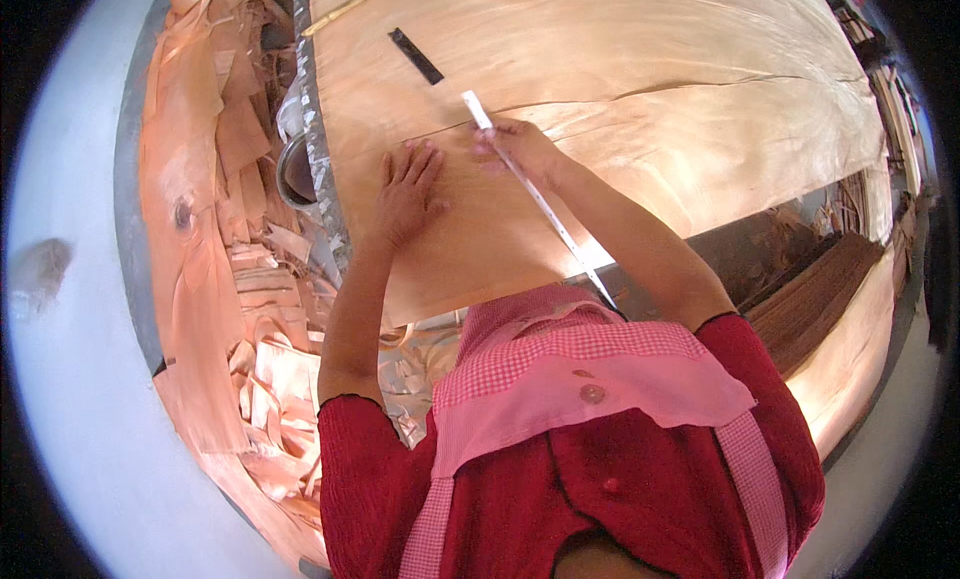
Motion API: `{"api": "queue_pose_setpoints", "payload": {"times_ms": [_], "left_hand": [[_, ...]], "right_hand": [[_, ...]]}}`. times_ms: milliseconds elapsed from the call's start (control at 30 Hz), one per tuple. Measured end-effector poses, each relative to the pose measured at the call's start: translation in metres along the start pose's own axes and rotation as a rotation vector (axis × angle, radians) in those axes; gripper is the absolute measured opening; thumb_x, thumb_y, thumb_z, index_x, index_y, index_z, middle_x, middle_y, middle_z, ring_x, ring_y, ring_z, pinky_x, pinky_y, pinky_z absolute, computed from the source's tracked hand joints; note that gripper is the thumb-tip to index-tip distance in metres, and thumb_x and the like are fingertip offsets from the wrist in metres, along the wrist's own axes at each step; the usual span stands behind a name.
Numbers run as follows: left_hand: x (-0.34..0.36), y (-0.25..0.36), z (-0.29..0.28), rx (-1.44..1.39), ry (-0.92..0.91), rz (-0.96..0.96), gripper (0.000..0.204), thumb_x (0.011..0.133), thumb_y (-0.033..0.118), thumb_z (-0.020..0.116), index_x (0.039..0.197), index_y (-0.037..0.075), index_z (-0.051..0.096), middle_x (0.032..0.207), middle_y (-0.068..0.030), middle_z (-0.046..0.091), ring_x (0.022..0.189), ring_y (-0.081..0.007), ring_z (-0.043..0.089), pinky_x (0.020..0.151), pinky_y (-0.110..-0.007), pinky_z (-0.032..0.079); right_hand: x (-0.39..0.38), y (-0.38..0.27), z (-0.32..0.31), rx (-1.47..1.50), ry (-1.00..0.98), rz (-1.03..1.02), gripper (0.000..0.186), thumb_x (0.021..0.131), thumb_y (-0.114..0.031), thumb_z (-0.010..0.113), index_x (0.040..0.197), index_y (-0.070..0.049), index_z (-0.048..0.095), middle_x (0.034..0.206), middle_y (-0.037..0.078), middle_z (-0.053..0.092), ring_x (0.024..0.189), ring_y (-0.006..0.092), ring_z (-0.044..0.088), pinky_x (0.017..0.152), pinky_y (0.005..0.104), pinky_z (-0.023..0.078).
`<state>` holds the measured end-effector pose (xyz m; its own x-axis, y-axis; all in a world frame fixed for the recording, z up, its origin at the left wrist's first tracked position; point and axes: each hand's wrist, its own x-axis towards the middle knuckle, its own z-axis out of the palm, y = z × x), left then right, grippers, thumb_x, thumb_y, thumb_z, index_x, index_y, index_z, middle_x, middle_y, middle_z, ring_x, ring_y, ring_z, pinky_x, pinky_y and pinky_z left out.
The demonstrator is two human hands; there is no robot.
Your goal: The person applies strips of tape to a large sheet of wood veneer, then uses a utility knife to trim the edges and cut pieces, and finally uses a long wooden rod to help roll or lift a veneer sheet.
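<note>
The left hand (408,191) lies flat on the pale wood sheet (450,254), fingers slightly spread, gripping nothing, fingertips right by a dark seam (620,98)! And the right hand (522,152), fingers closed, has the white strip (552,216) near its upper end, the length slanting down toward the pink apron (590,364). Just beyond, a black strip (415,57) lies flat; wood scraps (275,409) heap up at left.
</note>
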<state>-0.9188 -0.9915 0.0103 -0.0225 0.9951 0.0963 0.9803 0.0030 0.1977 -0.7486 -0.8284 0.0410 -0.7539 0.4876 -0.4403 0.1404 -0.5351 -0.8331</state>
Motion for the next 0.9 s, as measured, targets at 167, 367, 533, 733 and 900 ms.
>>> {"api": "queue_pose_setpoints", "payload": {"times_ms": [167,367,533,733,900], "left_hand": [[-0.017,-0.061,0.024,0.048,0.292,-0.276,0.067,0.08,0.041,0.053,0.134,0.012,0.028,0.141,-0.0067,0.024,0.131,-0.0246,0.018,0.105,-0.048,0.013],[-0.019,-0.056,-0.004,0.237,-0.052,-0.502,0.065,0.084,0.044,0.045,0.137,0.014,0.021,0.141,-0.005,0.025,0.131,-0.0231,0.021,0.104,-0.051,0.012],[-0.026,-0.071,0.006,0.209,0.058,-0.559,0.062,0.085,0.045,0.043,0.136,0.014,0.025,0.141,-0.0044,0.025,0.131,-0.0238,0.021,0.103,-0.053,0.009],[-0.008,-0.039,-0.014,0.326,0.144,-0.547,0.055,0.085,0.037,0.045,0.133,0.012,0.032,0.14,-0.006,0.028,0.13,-0.0285,0.021,0.103,-0.053,0.008],[0.056,0.017,-0.021,0.081,0.241,-0.293,0.045,0.085,0.023,0.047,0.126,0.006,0.04,0.135,-0.0104,0.034,0.128,-0.0302,0.025,0.104,-0.047,0.015]], "right_hand": [[0.021,0.013,-0.021,0.19,0.046,0.033,0.024,0.091,-0.013,0.041,0.109,0.002,0.047,0.1,0.011,0.058,0.093,0.0214,0.059,0.065,0.0306,0.051],[0.011,0.004,-0.022,0.231,0.101,0.044,0.023,0.092,-0.016,0.041,0.105,0.001,0.049,0.101,0.01,0.057,0.092,0.0218,0.06,0.066,0.032,0.05],[0.019,0.001,-0.02,0.294,0.12,0.042,0.023,0.092,-0.015,0.039,0.105,0.0,0.049,0.103,0.013,0.057,0.097,0.0259,0.058,0.07,0.0337,0.05],[0.025,-0.003,-0.019,0.325,0.151,0.059,0.024,0.091,-0.013,0.039,0.107,0.003,0.049,0.103,0.015,0.056,0.095,0.0281,0.058,0.07,0.0331,0.051],[0.021,0.002,-0.015,0.262,0.183,0.035,0.027,0.091,-0.013,0.04,0.111,0.004,0.047,0.104,0.016,0.056,0.095,0.0274,0.058,0.071,0.0336,0.051]]}}
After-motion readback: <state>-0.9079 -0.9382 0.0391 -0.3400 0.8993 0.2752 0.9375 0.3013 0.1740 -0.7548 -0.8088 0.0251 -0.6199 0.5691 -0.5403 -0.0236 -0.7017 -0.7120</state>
